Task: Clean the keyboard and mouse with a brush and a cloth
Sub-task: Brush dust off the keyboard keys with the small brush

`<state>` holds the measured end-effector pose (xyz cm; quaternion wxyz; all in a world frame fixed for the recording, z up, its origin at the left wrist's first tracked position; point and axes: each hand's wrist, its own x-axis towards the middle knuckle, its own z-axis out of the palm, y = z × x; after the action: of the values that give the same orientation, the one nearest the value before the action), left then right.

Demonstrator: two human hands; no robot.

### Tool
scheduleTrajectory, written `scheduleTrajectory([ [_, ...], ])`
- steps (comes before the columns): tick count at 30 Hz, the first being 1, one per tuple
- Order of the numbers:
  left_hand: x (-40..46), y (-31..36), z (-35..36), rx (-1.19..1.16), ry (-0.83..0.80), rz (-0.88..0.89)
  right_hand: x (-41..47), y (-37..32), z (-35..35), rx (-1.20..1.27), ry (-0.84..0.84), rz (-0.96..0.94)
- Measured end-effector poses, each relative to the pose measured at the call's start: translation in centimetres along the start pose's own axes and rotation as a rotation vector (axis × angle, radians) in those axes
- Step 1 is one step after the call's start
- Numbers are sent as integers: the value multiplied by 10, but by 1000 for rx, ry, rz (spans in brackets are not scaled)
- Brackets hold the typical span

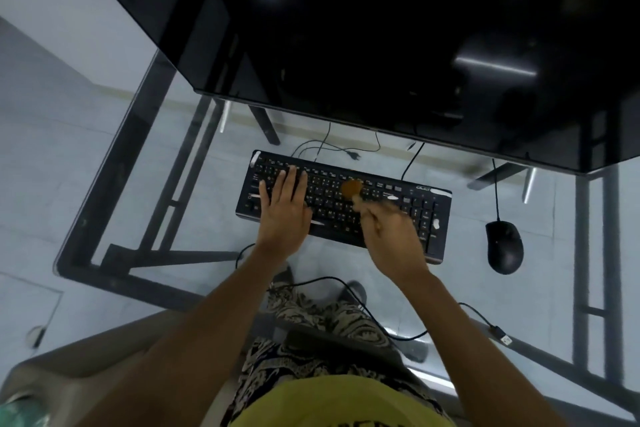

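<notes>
Currently mid-brushing on the keyboard, by my read. No cloth in sight.

Nearest: right hand (391, 236) is closed around the handle of a brush (351, 188), blurred, so the exact finger grip can't be read. The brown bristle head sits just ahead of the knuckles, down on the middle key rows of the black keyboard (426, 208). The blur suggests a sweeping stroke.

Left hand (285, 206) lies flat beside it, fingers (294, 177) spread and straight, palm down on the left block of keys. It grips nothing, and looks like it's pinning the board so it doesn't slide on the glass desk (114, 184).

Out past the right hand's little-finger side, well apart: black wired mouse (504, 246), alone on the glass, nobody touching it.

Beyond both hands' fingertips: loose cables (322, 147) behind the keyboard, then the dark monitor (381, 28) overhanging.

Status judgement:
- Keyboard brushing: underway. Bristles are at centre; can't tell which zones are already swept. Pale smears show on the keyboard's corners and on its right end, so it's not clean yet.
- Keyboard wipe with cloth: not started as far as visible.
- Mouse, brush and wipe: looks untouched.

Call it early, roughly the first of four sub-steps.
</notes>
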<state>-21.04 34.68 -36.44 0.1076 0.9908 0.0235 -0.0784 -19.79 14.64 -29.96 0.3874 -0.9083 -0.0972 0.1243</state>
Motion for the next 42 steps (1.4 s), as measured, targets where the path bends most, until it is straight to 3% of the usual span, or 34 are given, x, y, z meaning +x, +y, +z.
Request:
scheduleTrajectory([
  [3,-4,5,4,15,-22,16,5,4,-10,67,-113,172],
  [7,-4,12,7,19,-28,56,9,0,-18,96,147,16],
  [9,-4,18,6,22,-27,71,12,0,-19,-10,24,-16],
  [12,-3,23,5,23,-31,73,12,3,-29,-6,-228,122],
  [14,-3,23,4,19,-29,66,10,4,-37,84,-202,187],
  [17,-2,23,5,21,-22,65,3,5,-39,66,-1,90],
  [22,-3,26,6,26,-11,85,-19,18,-38,-33,-265,121],
  [26,-4,31,6,43,-11,143,-41,23,-30,-62,14,-57],
  [30,-6,40,10,72,-28,205,-53,28,-27,-235,-99,23],
  [34,-9,50,12,85,-50,262,-55,32,-34,-110,37,-69],
  [38,-16,58,18,88,-89,282,-53,42,-41,-266,-120,44],
  [42,-25,64,21,123,-111,305,-57,44,-46,-138,27,-50],
])
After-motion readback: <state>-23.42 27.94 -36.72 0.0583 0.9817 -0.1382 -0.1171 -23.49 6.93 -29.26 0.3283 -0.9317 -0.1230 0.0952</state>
